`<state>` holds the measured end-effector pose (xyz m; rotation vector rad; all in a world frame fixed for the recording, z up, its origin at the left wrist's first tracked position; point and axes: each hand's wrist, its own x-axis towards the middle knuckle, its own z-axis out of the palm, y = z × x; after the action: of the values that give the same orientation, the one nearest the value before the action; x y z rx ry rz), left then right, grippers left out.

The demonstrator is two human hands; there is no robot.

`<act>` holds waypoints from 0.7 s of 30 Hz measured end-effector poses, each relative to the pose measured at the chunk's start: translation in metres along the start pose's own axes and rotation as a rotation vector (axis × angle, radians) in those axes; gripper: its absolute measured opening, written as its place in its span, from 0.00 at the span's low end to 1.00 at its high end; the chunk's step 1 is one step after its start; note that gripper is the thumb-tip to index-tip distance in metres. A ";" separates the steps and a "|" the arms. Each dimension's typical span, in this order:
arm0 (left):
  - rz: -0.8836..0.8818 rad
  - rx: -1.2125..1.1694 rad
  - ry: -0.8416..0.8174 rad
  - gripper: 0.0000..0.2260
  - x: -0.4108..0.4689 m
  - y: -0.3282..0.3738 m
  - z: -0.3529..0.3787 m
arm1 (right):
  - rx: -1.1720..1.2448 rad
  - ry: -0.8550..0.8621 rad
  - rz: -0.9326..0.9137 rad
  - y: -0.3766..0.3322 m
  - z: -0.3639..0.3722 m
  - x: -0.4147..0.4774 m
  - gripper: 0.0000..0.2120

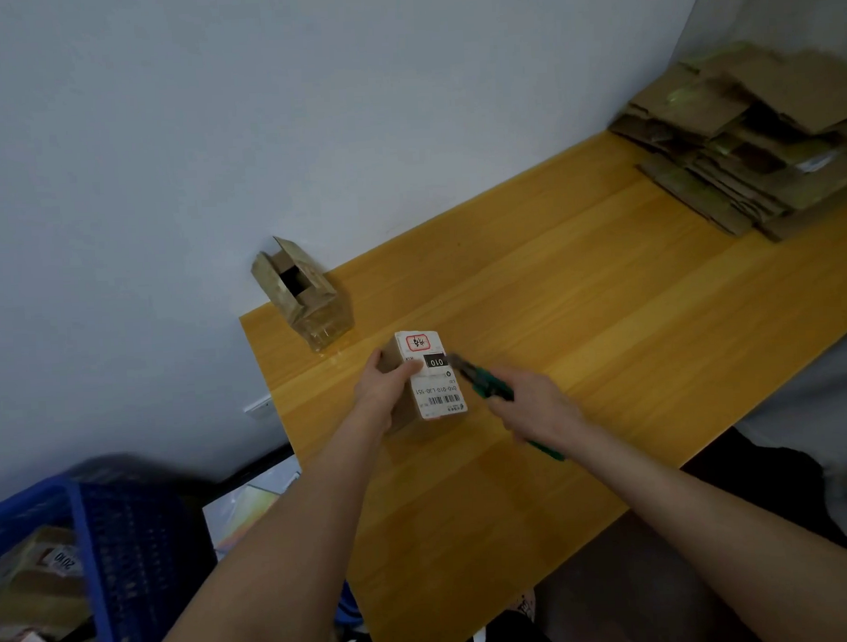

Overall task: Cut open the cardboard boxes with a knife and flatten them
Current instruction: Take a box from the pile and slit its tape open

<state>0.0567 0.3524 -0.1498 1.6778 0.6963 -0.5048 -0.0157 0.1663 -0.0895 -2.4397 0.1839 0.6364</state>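
Now gripping box with left hand at table's left end, thumb on label; clutching knife in right hand, tip at box's right edge. Could skid into that thumb if pushed too hard.

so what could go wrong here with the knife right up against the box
1. The knife in the right hand points at the labelled box, close to the thumb of the left hand; a slip could cut it.
2. Only that hand steadies the small box on the smooth table, so blade pressure might slide or tip it.
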 end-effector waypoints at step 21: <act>0.021 -0.010 0.032 0.36 -0.003 -0.002 0.000 | -0.198 -0.073 -0.031 -0.031 0.007 0.027 0.05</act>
<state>0.0534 0.3520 -0.1492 1.6857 0.7022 -0.4599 0.0132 0.1962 -0.0913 -2.5978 0.0550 0.7603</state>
